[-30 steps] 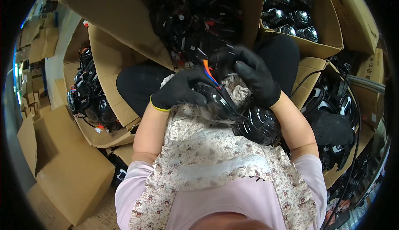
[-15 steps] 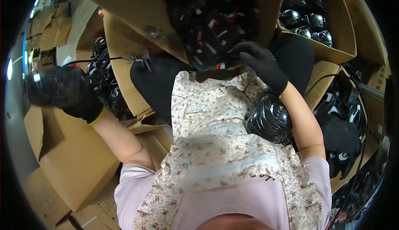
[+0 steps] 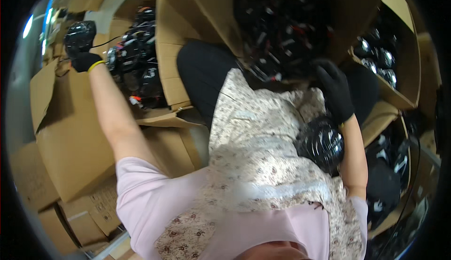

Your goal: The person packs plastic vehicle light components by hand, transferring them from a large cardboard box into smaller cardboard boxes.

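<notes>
One glossy film-wrapped black bundle [image 3: 80,36] is far left, its near end clasped by the left hand [image 3: 87,62], likely light but slippery, best cupped round its body, while I can't tell whether the right hand [image 3: 336,91], near another wrapped bundle [image 3: 323,145], grips anything.

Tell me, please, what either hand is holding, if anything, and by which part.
The black-gloved left hand holds a glossy, black, rounded object by its lower end; whether the black-gloved right hand grips anything cannot be told.

Workshop-like space, many cardboard boxes [image 3: 80,147]
</notes>
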Tool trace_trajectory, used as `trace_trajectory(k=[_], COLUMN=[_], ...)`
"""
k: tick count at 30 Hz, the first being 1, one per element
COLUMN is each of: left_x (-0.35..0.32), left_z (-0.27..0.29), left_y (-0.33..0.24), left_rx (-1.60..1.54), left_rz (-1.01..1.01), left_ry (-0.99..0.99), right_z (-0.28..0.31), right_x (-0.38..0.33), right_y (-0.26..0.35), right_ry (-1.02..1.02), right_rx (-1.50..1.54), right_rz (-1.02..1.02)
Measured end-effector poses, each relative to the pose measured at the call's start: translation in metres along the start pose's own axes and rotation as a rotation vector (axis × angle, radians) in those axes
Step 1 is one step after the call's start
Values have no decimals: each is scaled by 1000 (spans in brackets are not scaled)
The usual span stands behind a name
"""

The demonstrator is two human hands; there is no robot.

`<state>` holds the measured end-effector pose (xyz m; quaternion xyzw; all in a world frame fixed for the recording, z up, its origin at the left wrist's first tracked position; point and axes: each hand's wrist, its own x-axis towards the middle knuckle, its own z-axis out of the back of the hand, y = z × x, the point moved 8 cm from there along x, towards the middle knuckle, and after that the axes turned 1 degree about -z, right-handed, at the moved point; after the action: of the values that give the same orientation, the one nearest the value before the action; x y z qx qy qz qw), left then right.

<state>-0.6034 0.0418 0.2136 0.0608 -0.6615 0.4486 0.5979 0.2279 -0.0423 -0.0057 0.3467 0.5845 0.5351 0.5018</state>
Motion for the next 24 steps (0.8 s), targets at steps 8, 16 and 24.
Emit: trace_trajectory(k=[8,16,24], left_x=[-83,-380,-472], left_z=[-118,-431,-472], left_y=[-40,-322,-457], left_rx=[1325,-200,-835], left_rz=[250,181,443], left_ry=[55,1503,1629], right_z=[3,63,49], right_x=[-6,-47,-144], right_y=[0,33,56], right_ry=[-35,-373,-162], right_rx=[192,-14,-577], right_rz=[-18,50,103])
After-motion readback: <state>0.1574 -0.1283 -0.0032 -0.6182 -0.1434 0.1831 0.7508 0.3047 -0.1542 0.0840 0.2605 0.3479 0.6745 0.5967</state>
